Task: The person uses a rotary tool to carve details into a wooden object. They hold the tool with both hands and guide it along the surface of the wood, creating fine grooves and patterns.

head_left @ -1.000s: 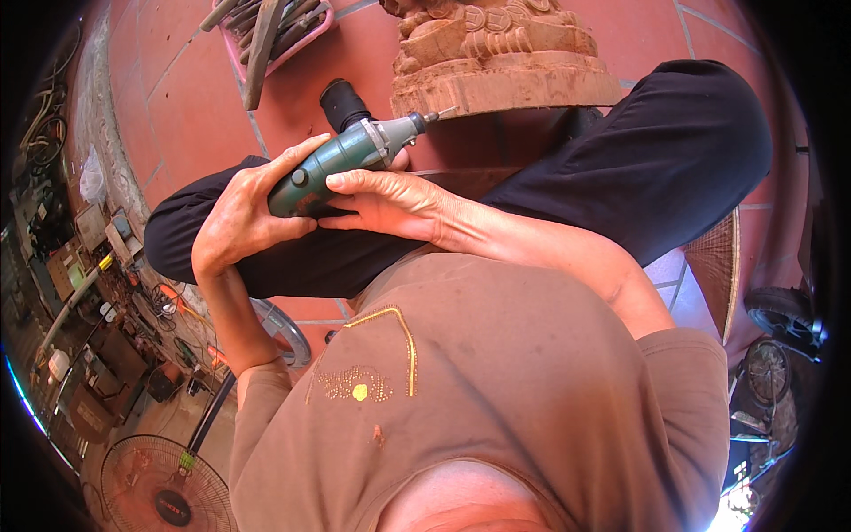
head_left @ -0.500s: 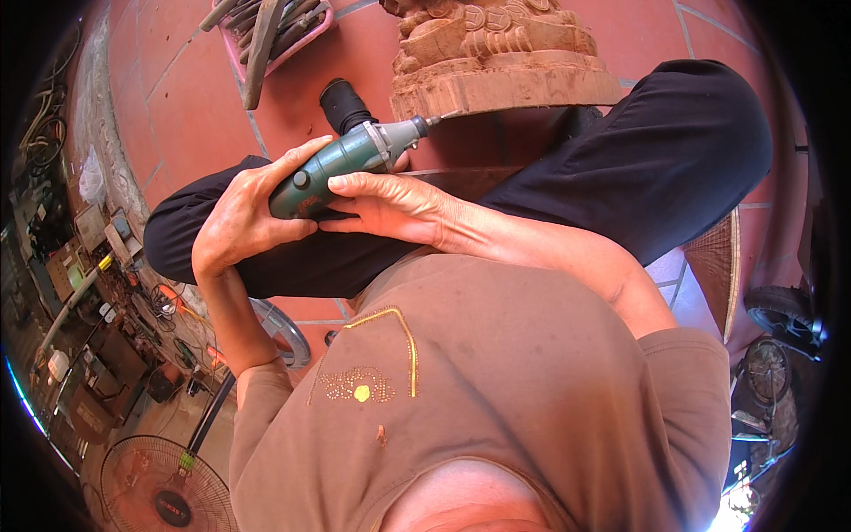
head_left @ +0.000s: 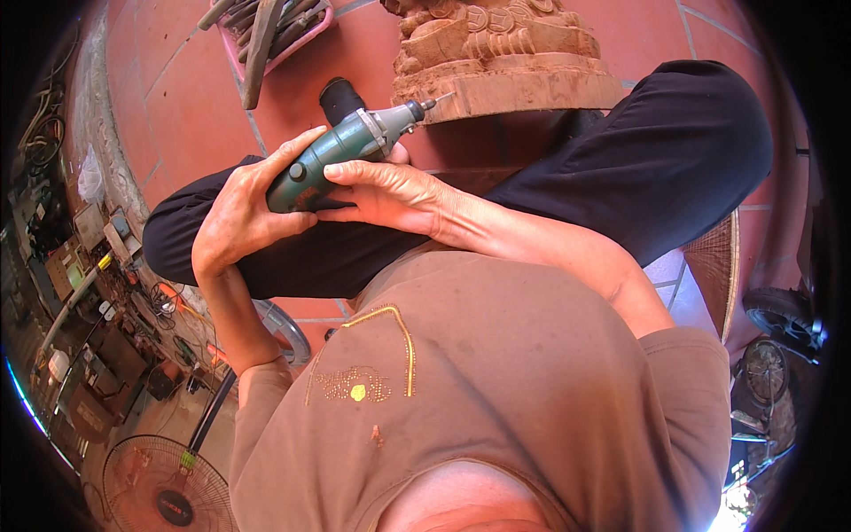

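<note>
A green die grinder (head_left: 330,162) with a grey nose and a thin bit lies across both my hands, above my crossed legs. My left hand (head_left: 244,197) is wrapped round its rear end. Lower down the body, my right hand (head_left: 390,197) grips it, thumb on top and fingers underneath, partly hidden. The bit points up to the right and overlaps the front edge of a carved wooden figure (head_left: 505,75); whether it touches the wood I cannot tell. Just beyond the grinder is a black cylinder (head_left: 340,97); whether it is joined to the tool is unclear.
Farther off at the left, a pink basket (head_left: 300,44) holds several wooden-handled tools. Red tiles (head_left: 191,97) cover the floor. A fan (head_left: 168,483) stands at the lower left, near cluttered cables and parts. To the right is a black wheel (head_left: 782,317).
The grinder has tilted, its nose and bit moving up and slightly toward the carved figure. Both hands keep their hold and have shifted only a little.
</note>
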`<action>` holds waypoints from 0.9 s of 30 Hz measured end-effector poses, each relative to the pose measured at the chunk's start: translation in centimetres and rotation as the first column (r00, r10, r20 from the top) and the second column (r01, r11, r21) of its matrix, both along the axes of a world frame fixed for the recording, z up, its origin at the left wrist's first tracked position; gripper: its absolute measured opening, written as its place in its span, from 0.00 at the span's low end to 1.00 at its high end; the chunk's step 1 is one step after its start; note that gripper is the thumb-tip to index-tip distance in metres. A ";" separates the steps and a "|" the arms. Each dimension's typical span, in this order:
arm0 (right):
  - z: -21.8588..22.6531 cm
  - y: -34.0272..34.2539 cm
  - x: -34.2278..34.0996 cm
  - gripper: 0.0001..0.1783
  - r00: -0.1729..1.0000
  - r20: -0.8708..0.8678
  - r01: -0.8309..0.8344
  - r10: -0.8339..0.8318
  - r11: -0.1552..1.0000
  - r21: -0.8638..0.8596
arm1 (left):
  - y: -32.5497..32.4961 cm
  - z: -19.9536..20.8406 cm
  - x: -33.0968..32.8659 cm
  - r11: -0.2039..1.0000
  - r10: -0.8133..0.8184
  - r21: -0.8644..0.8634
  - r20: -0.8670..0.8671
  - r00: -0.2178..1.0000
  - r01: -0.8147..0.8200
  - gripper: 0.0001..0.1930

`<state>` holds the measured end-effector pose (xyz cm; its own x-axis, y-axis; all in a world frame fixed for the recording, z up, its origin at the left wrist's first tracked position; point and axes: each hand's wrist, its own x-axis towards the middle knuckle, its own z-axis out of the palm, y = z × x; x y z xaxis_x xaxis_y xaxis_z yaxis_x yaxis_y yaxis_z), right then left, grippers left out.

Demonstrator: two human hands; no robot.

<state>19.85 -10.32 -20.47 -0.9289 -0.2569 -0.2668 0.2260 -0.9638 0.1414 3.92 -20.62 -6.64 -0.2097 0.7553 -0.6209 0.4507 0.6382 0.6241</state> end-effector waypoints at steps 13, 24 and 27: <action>0.1 0.6 -0.5 0.30 0.999 0.008 0.052 -0.052 0.998 0.023 | 0.1 -0.4 -0.1 0.999 0.023 0.026 -0.024 0.999 -0.022 0.49; 0.1 -0.1 0.3 0.30 1.000 0.005 -0.005 0.005 1.000 -0.002 | -0.4 -0.6 0.2 0.993 -0.042 0.106 -0.052 0.998 0.048 0.48; 0.2 -0.1 0.3 0.30 1.000 -0.005 -0.005 0.005 1.000 0.007 | -0.5 -0.6 0.2 0.992 -0.049 0.115 -0.071 0.996 0.057 0.48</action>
